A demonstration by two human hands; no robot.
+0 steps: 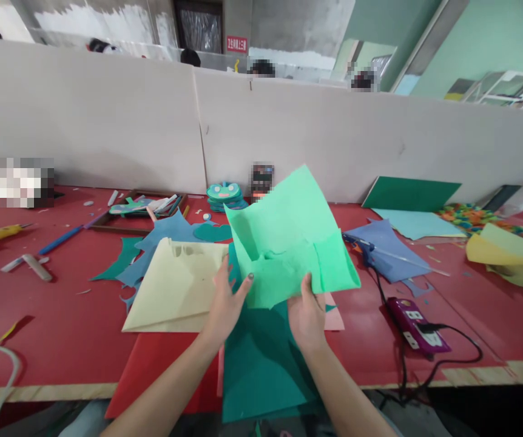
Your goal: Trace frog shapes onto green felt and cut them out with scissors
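With our left hand and right hand both pinching the light green sheet at frame centre, uneven pulling risks tearing its creased lower edge.

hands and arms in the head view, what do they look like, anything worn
Both forearms are bare from the bottom edge of the picture up to the wrist, with no sleeves, gloves, watch or bracelet in view. The left hand has dark polish on the one fingernail that shows. The right hand shows no rings; its nails are turned away.
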